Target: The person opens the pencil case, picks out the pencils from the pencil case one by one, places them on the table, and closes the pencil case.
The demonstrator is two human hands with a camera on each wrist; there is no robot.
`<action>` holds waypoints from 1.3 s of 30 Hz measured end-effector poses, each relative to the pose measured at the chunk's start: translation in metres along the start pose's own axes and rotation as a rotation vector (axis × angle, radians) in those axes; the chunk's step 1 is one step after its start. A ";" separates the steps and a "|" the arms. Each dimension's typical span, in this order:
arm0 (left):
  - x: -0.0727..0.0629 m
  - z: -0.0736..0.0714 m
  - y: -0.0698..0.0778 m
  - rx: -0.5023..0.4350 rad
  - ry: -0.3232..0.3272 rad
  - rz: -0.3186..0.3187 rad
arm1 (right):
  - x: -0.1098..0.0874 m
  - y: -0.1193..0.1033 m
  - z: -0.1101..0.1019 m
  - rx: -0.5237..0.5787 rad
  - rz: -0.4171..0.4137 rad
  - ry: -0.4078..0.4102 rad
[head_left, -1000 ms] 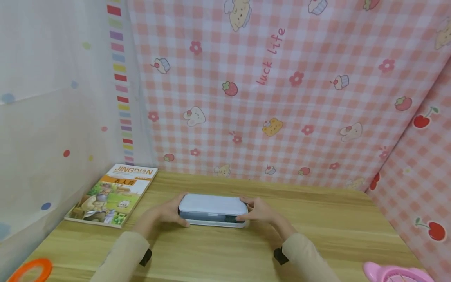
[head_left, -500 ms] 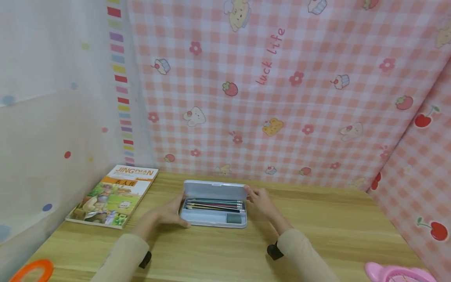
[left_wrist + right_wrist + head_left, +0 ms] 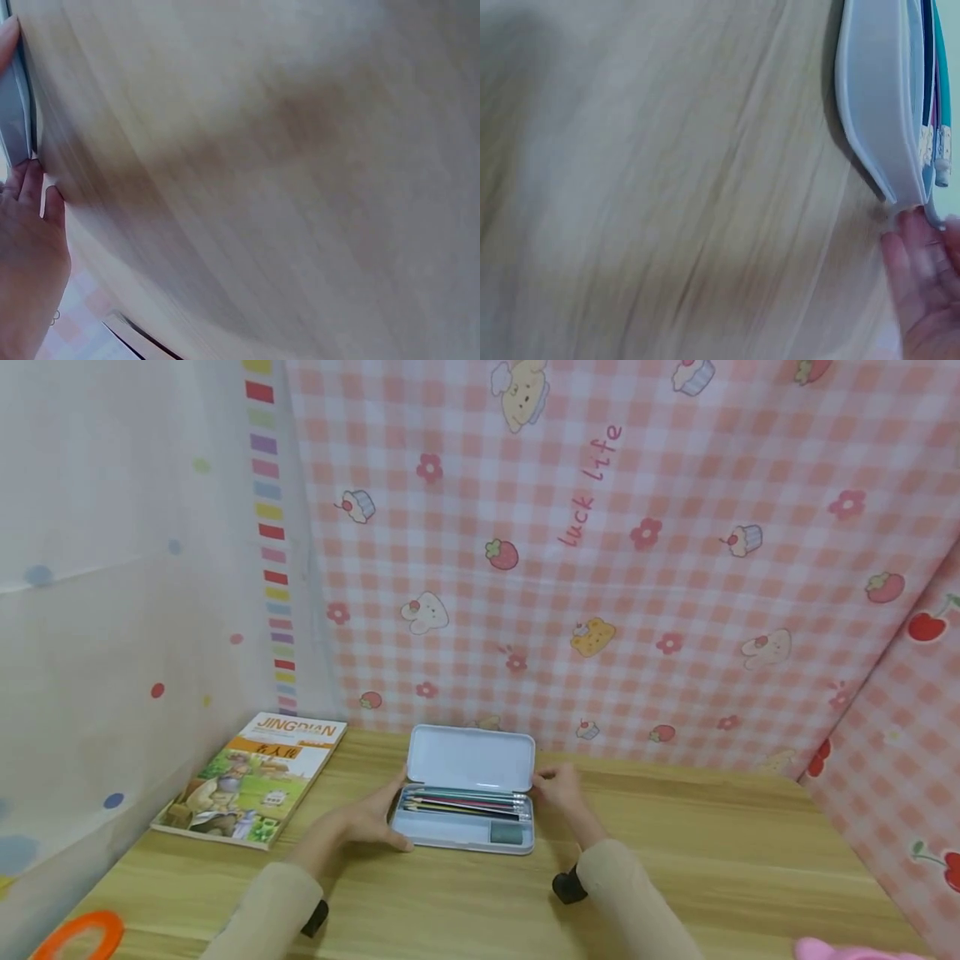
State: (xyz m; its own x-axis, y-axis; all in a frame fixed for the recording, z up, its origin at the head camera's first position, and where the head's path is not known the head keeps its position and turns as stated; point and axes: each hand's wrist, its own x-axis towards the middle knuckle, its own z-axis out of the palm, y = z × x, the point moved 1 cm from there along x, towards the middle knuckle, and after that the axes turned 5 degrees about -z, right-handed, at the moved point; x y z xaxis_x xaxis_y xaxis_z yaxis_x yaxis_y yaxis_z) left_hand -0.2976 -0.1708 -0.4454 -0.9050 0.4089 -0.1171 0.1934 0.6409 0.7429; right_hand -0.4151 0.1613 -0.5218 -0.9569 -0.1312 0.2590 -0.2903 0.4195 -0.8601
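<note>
A pale blue-white pencil case [image 3: 450, 833] lies unfolded on the table, its lid [image 3: 471, 758] tipped back toward the wall. Several pencils [image 3: 465, 804] lie lengthwise in the rear compartment; a dark green block [image 3: 506, 834] sits at front right. My left hand [image 3: 367, 821] grips the case's left end, thumb at the front corner and fingers behind. At the right end, my right hand [image 3: 562, 797] holds the lid's edge near the hinge. In the right wrist view its fingertips meet the case's corner [image 3: 900, 187], beside white pencil ends [image 3: 943, 150].
A picture-covered book [image 3: 251, 781] lies at the left by the white curtain. An orange ring-shaped thing [image 3: 82, 935] and a pink object [image 3: 840, 950] are cut off at the near corners. Pink checked cloth [image 3: 480, 568] hangs behind the wooden table [image 3: 675, 835].
The lid has swung up and back from nearly closed, uncovering the pencils and green block. My right hand moved back with it; my left hand stayed at the left end.
</note>
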 end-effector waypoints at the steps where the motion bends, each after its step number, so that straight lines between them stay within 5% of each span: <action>1: 0.000 0.000 0.000 0.008 -0.002 0.008 | 0.004 0.008 0.003 -0.014 0.051 0.005; 6: -0.001 0.000 0.002 0.046 -0.015 -0.015 | -0.029 -0.071 0.000 -0.126 0.196 0.083; 11: -0.001 0.003 0.002 0.066 -0.042 -0.083 | -0.051 -0.106 0.004 -0.343 0.037 0.110; 15: -0.001 0.005 0.002 0.063 -0.046 -0.091 | -0.056 -0.108 0.005 -0.497 -0.061 0.002; 24: -0.006 -0.005 0.007 0.063 -0.100 -0.069 | -0.058 -0.112 -0.003 -0.414 0.015 -0.236; 33: -0.004 -0.012 0.009 0.131 -0.140 -0.101 | -0.058 -0.112 -0.003 -0.394 -0.002 -0.223; 39: 0.003 -0.012 0.023 0.318 -0.084 -0.096 | -0.057 -0.112 -0.005 -0.397 -0.018 -0.206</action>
State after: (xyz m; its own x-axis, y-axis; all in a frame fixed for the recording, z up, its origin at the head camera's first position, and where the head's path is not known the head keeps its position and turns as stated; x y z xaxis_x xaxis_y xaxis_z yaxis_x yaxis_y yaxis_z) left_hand -0.3004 -0.1629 -0.4212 -0.8930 0.3808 -0.2399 0.2298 0.8442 0.4843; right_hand -0.3284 0.1261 -0.4377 -0.9427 -0.3007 0.1448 -0.3242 0.7224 -0.6108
